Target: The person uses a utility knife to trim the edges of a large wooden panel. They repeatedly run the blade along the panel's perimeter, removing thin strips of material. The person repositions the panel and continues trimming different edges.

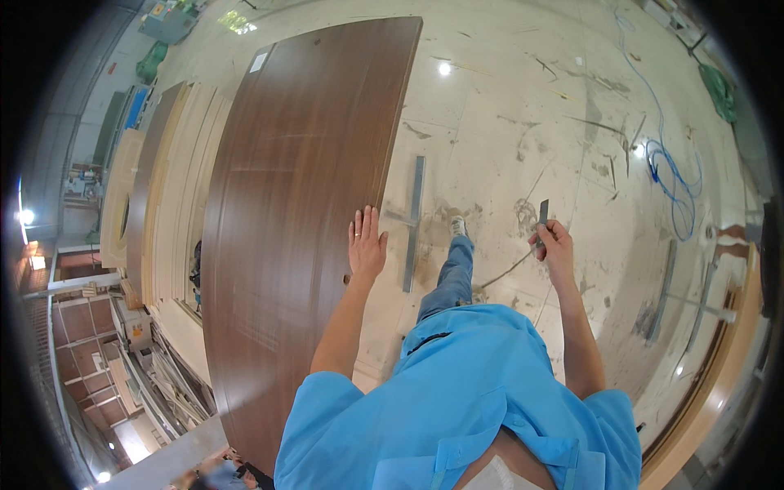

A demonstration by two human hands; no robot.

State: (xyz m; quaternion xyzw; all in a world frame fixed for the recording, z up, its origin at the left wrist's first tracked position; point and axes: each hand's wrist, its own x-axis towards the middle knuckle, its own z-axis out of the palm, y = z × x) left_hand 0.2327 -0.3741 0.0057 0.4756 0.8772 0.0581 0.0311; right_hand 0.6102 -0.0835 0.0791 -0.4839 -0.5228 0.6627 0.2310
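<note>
1. The scene is bright and evenly lit from overhead; small white reflections of ceiling lamps glint on the glossy floor [523, 122].
2. A dull sheen runs across the dark brown door panel [302, 180], paling its upper part.
3. Shadows are soft and short; a faint one lies under the metal strip [415, 220].
4. At the far left a lamp [26, 216] flares to pure white.
5. Fisheye distortion bows the panel's straight edges, and a black rim rings the view.
6. The centre is sharp; the stacked boards [155, 212] near the rim look smeared.
</note>
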